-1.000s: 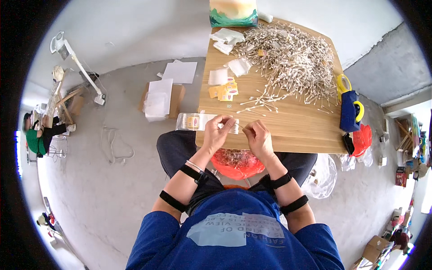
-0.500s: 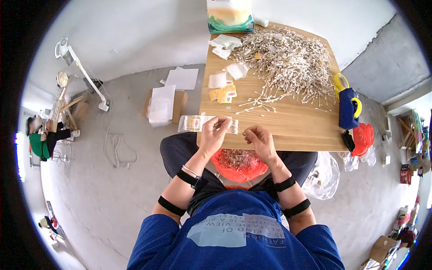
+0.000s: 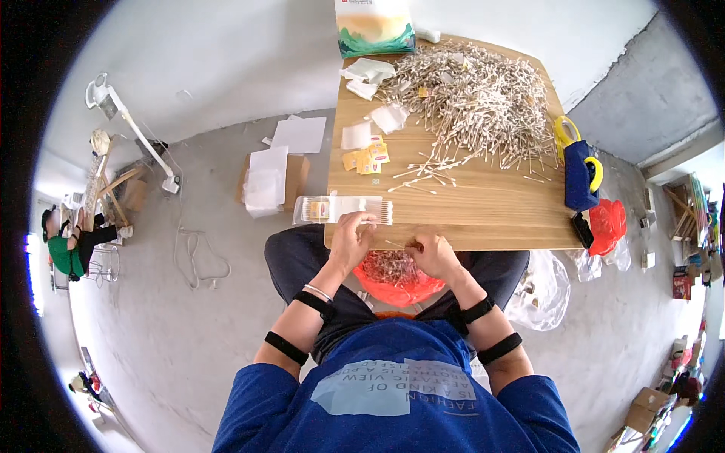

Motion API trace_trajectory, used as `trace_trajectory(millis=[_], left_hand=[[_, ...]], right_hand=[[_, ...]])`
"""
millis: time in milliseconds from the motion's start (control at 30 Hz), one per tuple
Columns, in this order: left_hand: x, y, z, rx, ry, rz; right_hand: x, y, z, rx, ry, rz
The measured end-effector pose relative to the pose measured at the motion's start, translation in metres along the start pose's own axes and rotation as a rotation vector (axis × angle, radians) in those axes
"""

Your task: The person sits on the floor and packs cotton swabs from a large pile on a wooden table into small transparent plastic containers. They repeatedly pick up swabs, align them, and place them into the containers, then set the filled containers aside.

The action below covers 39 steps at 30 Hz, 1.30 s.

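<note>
A clear plastic sleeve [image 3: 308,211] of cotton swabs with a white and yellow card lies at the table's near left edge. My left hand [image 3: 350,243] rests against its lower edge, fingers bent and thumb apart, with nothing visible between them. At the table's near edge, my right hand [image 3: 436,255] pinches a thin cotton swab [image 3: 393,243] that points left toward the other hand. Farther up, a few loose cotton swabs [image 3: 427,176] lie before a large heap of swabs [image 3: 483,98]. Yellow cards [image 3: 367,158] sit left of them.
A blue tape dispenser [image 3: 580,177] with yellow rings stands at the table's right edge. Under the near edge, between my knees, hangs a red bag [image 3: 396,283] of swabs. A printed bag [image 3: 375,29] stands at the back. Left on the floor is a cardboard box [image 3: 297,180].
My left hand has drawn back from the swab ends toward the sleeve's lower edge. The right hand has turned and moved slightly nearer me, its swab now away from the sleeve.
</note>
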<state>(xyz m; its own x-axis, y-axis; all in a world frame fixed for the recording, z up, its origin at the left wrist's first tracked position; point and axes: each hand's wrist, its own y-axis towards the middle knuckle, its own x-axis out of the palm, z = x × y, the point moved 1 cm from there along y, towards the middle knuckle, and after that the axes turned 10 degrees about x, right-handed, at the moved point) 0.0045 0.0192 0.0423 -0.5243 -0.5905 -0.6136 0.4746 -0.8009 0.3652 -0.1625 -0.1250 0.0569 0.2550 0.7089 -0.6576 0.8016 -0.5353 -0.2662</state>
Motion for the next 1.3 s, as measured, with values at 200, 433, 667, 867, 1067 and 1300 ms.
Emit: trace_trajectory(millis=[200,433,667,867,1067,1300], left_hand=[[0.008,-0.001,-0.016,0.025,0.120,0.090],[0.023,0.016,-0.027,0.084,0.187,0.096],[0.028,0.012,-0.034,0.075,0.237,0.074],[0.028,0.014,-0.032,0.061,0.248,0.051],[0.030,0.012,-0.033,0.031,0.261,0.034],[0.030,0.012,-0.032,0.041,0.261,0.041]], right_hand=[[-0.008,0.023,0.015,-0.064,-0.034,0.206],[-0.018,0.096,0.035,0.126,-0.192,0.453],[-0.009,0.106,0.040,0.044,-0.252,0.453],[0.009,0.106,0.028,-0.052,-0.296,0.408],[0.017,0.103,0.011,-0.075,-0.259,0.358],[0.004,0.102,0.030,0.027,-0.297,0.370]])
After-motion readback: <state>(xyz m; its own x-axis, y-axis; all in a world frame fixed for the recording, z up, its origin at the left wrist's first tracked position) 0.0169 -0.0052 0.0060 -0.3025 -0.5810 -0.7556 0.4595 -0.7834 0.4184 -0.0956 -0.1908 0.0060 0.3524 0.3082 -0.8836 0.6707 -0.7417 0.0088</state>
